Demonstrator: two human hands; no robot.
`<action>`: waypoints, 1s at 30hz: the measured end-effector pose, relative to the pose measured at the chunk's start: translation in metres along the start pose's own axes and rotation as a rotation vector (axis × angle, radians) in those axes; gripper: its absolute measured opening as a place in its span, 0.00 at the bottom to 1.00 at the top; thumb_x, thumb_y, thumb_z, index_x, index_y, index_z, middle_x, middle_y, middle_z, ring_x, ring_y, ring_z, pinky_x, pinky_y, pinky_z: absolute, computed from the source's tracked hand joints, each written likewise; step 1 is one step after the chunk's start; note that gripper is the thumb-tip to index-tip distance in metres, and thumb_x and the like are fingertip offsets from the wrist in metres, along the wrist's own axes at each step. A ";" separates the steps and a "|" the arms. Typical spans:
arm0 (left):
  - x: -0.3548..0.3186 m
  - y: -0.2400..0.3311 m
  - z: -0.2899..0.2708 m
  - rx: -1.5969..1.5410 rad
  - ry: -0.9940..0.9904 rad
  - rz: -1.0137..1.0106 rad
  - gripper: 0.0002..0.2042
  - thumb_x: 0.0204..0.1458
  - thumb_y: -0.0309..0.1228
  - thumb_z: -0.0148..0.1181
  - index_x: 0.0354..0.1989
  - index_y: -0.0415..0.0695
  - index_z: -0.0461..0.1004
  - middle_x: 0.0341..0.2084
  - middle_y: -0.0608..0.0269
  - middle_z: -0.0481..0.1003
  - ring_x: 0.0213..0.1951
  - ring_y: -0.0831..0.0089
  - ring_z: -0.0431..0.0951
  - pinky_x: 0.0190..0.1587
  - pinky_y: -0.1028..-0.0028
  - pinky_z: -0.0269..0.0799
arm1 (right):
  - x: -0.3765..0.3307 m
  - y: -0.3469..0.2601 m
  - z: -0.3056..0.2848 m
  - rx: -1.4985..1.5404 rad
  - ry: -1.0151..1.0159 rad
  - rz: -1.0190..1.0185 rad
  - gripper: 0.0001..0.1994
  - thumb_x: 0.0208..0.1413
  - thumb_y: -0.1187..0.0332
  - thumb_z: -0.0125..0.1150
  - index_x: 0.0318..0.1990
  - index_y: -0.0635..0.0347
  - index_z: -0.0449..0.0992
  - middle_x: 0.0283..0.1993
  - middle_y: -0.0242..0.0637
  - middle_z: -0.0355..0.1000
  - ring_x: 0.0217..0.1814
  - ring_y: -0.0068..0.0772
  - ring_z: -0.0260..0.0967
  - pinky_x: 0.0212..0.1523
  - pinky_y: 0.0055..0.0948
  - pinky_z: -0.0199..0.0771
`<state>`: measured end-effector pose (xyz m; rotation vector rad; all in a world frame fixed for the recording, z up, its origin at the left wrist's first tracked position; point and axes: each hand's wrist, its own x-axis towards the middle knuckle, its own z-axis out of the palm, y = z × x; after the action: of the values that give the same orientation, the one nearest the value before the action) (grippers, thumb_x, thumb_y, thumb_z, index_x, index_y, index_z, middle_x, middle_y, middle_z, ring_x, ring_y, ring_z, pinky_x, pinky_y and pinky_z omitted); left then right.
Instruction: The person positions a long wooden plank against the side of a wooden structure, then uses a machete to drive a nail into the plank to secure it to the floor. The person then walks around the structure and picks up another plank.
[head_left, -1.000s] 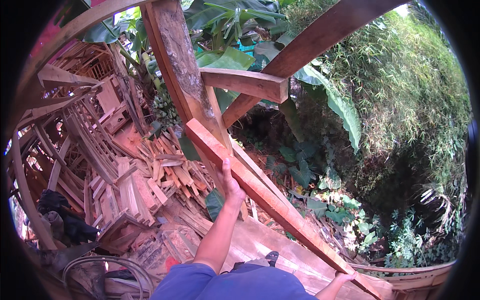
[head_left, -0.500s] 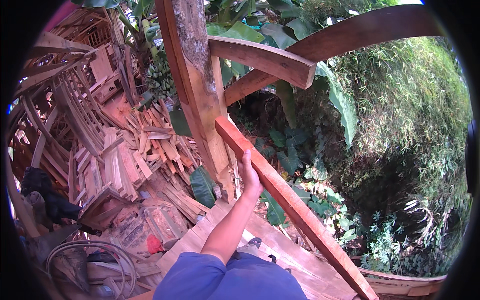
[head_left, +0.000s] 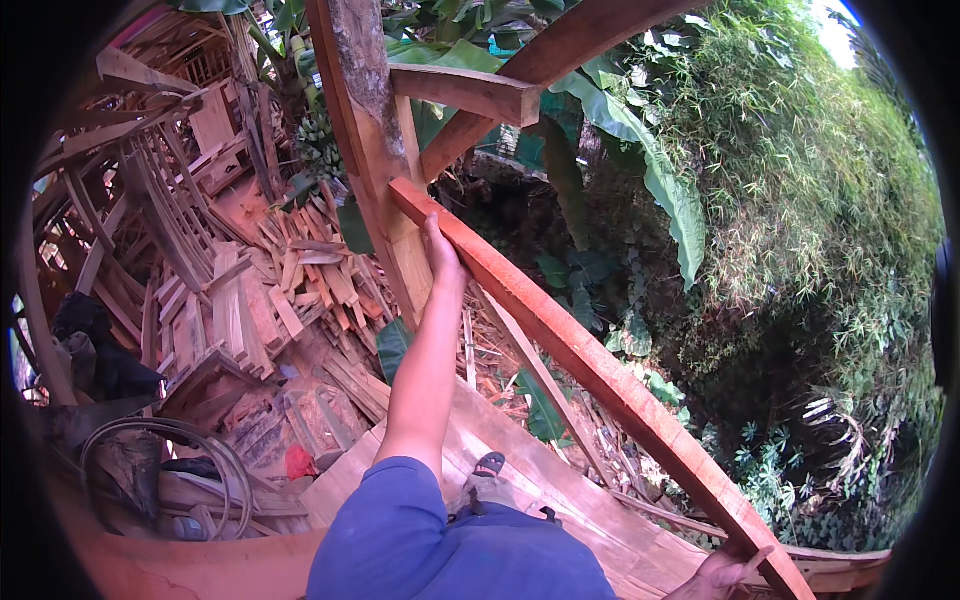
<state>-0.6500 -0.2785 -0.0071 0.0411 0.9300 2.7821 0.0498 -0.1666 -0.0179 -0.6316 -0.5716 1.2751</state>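
Note:
A long, reddish squared timber beam point(head_left: 590, 350) slants from the upright wooden post point(head_left: 390, 210) down to the lower right. Close to its upper end, my left hand point(head_left: 444, 252) grips it from the near side, arm stretched out; most of the fingers are hidden by the wood. That end of the beam meets or overlaps the post, but whether they touch I cannot tell. My right hand point(head_left: 727, 572) holds the beam near its lower end, at the bottom edge of the view, with its fingers partly hidden.
A short timber point(head_left: 470, 90) juts from the post, and a curved beam point(head_left: 570, 50) crosses behind it. Below me lies a plank platform point(head_left: 540, 500) with my sandalled foot point(head_left: 489, 465) on it. Scrap wood point(head_left: 310, 260) is heaped at left, near coiled hose point(head_left: 165, 430). Bushes point(head_left: 800, 200) cover a slope at right.
The beam has risen and shifted left, its upper end now at the post. My left arm has stretched farther up with it. My right hand has come into view on the lower end.

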 end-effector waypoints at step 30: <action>-0.078 -0.092 0.126 0.516 -0.289 -0.140 0.38 0.52 0.60 0.47 0.63 0.41 0.55 0.58 0.53 0.62 0.57 0.61 0.65 0.63 0.66 0.56 | 0.071 -0.011 0.098 -0.016 0.093 -0.212 0.36 0.51 0.60 0.65 0.60 0.59 0.48 0.53 0.36 0.57 0.58 0.29 0.55 0.63 0.33 0.52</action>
<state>-0.5452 -0.1478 0.0422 0.4240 1.4685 2.2602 0.0028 -0.0877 0.0622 -0.6232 -0.5571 1.0386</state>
